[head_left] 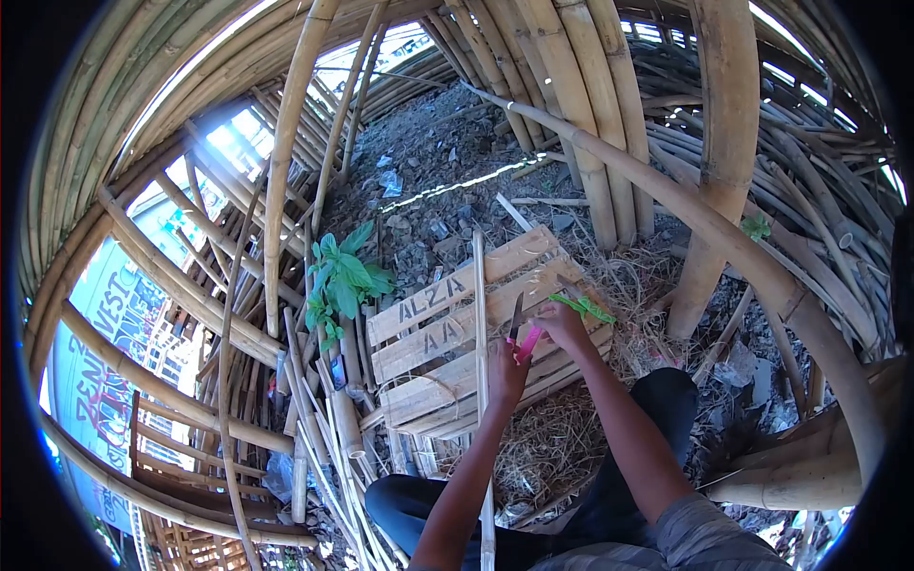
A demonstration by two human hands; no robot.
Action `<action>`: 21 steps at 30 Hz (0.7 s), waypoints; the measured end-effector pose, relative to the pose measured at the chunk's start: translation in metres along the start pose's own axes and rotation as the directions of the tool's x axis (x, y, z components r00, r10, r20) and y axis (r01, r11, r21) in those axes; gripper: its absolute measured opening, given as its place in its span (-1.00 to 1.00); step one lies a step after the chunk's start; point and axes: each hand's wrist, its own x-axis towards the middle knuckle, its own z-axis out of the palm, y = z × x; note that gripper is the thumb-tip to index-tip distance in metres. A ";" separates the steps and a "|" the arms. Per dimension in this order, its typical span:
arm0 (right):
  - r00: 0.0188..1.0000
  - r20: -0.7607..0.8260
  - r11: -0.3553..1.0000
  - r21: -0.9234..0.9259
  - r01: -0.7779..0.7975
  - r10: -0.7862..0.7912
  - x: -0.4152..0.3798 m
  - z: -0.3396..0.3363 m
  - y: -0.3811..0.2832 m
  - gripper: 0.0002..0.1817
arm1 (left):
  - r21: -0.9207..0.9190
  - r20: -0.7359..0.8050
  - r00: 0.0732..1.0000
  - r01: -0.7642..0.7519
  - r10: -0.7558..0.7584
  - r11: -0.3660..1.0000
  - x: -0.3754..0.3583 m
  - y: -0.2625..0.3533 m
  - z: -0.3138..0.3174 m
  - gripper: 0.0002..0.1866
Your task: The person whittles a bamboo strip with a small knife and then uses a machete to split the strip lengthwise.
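Knife gripped in your left hand, blade away; your right hand curled at pink piece over crate; open ground past far edge.

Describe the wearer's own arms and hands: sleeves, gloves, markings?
Left hand and right hand both bare, no gloves. Forearms uncovered, no watch or band visible. Right sleeve is short, grey with darker stripes, ending around the elbow. Left sleeve can't be made out at the frame edge. Rings or small markings: too small to tell.
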 end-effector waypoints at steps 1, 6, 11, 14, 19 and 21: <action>0.999 0.034 0.996 0.092 -0.013 0.009 -0.002 0.003 0.000 -0.74 | -0.023 0.018 1.000 0.013 -0.013 1.000 -0.001 0.006 -0.005 -0.64; 0.999 0.014 0.884 0.465 -0.043 0.042 0.008 -0.009 -0.012 -0.87 | -0.204 0.016 0.971 0.236 -0.238 0.950 -0.007 0.009 -0.031 -0.79; 0.990 -0.105 0.790 0.598 0.136 -0.091 0.007 -0.013 -0.032 -0.93 | -0.253 0.060 0.969 0.248 -0.241 0.935 -0.018 0.008 -0.058 -0.64; 0.988 -0.107 0.788 0.597 0.151 -0.108 0.006 -0.015 -0.036 -0.90 | -0.320 0.129 0.933 0.360 -0.336 0.876 -0.021 0.009 -0.067 -0.64; 0.979 -0.183 0.732 0.654 0.193 -0.095 0.012 -0.019 -0.036 -0.91 | -0.295 0.146 0.913 0.407 -0.380 0.864 -0.023 0.010 -0.074 -0.63; 0.977 -0.172 0.745 0.634 0.207 -0.126 0.010 -0.017 -0.036 -0.91 | -0.293 0.157 0.912 0.409 -0.378 0.865 -0.024 0.008 -0.072 -0.63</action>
